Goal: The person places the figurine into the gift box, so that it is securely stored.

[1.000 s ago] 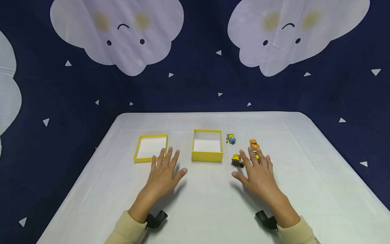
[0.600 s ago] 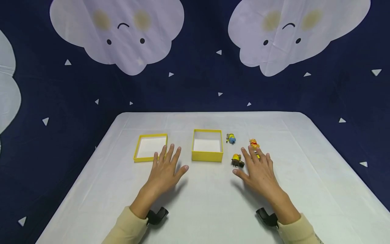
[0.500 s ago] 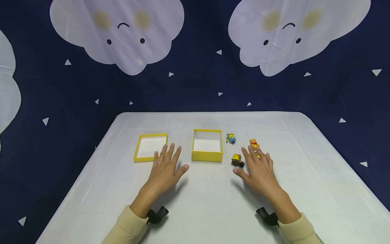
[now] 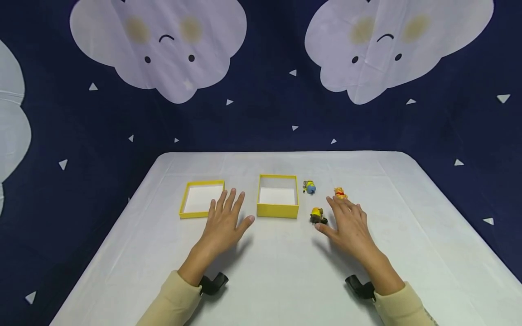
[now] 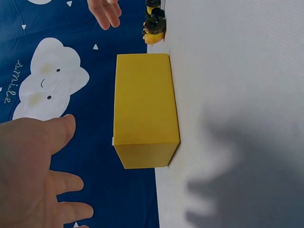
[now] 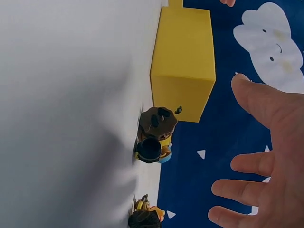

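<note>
Fingers loosely spread, the left hand [image 4: 222, 228] and right hand [image 4: 350, 230] held and touched nothing, hanging left and right of the open yellow box [image 4: 277, 211]. Just right of the box, the brown-and-yellow figurine [image 4: 316, 214] risked being tipped by a low thumb; farther right, fingers hid part of the Pooh figurine [image 4: 340, 193], inviting a blind knock.

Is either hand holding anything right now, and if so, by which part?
Nothing is held: the left hand and the right hand both hover empty above the white table.

Box [image 4: 277, 211] yellow, white inside. Backdrop [image 4: 265, 113] navy, white clouds [image 4: 169, 68], triangles [image 4: 295, 128].
</note>
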Available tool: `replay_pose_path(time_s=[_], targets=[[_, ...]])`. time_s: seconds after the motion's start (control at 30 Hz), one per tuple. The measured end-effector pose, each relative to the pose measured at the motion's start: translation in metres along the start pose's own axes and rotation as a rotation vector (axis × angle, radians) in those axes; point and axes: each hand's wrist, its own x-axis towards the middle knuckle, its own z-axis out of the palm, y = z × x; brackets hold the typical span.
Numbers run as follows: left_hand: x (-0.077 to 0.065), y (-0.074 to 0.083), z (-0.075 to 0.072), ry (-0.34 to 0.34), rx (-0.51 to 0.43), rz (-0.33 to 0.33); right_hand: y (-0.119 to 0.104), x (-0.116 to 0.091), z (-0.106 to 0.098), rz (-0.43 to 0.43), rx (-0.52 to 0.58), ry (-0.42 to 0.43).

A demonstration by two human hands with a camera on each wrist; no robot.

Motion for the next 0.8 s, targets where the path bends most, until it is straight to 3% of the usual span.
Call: replay_pose_path(time_s=[0.4, 0.8], targets=[[0.009, -0.001, 0.003, 0.029, -0.029, 0.012, 0.007, 0.006, 0.002, 0.000, 0.060, 0.005], [0.021, -0.009, 0.010, 0.141, -0.122, 0.047, 0.015, 0.015, 0.008, -0.010, 0.128, -0.003]])
